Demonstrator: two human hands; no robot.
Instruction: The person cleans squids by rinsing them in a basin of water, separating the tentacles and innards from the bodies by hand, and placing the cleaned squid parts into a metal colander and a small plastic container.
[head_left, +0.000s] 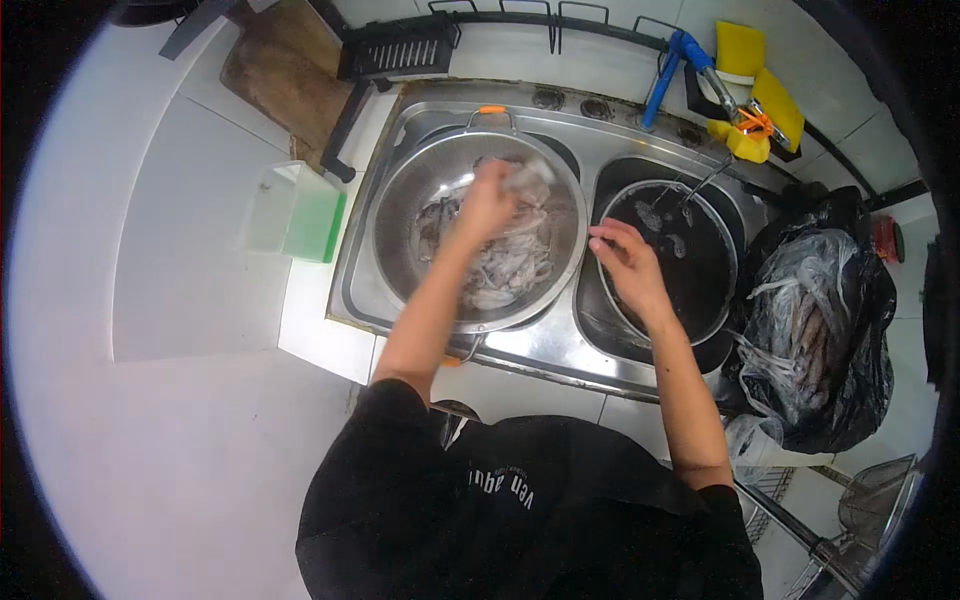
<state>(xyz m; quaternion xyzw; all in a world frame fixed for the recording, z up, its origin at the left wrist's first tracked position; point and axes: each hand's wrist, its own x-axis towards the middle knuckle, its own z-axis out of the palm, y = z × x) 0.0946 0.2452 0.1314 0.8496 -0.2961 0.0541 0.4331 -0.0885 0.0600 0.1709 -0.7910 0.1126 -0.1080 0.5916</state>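
My left hand [487, 205] is inside a large metal colander [395, 190] with orange-tipped handles, over a heap of pale squid [508, 268]. Motion blurs its fingers, which look closed on a whitish squid piece [530, 183] beside them. My right hand [632, 268] hovers near the rim shared by the colander and a round metal pot [737, 262]. Its fingers are bent but apart from the thumb, with nothing visible between them. Dark water [690, 275] fills the pot, with some pale foam on its surface.
A double steel sink [550, 355] holds both vessels. At right lies a black plastic bag [870, 330] with more squid in clear plastic. A blue faucet [660, 90], yellow sponges [740, 50], a green-and-clear container [315, 215] and a wooden board [275, 75] surround the sink.
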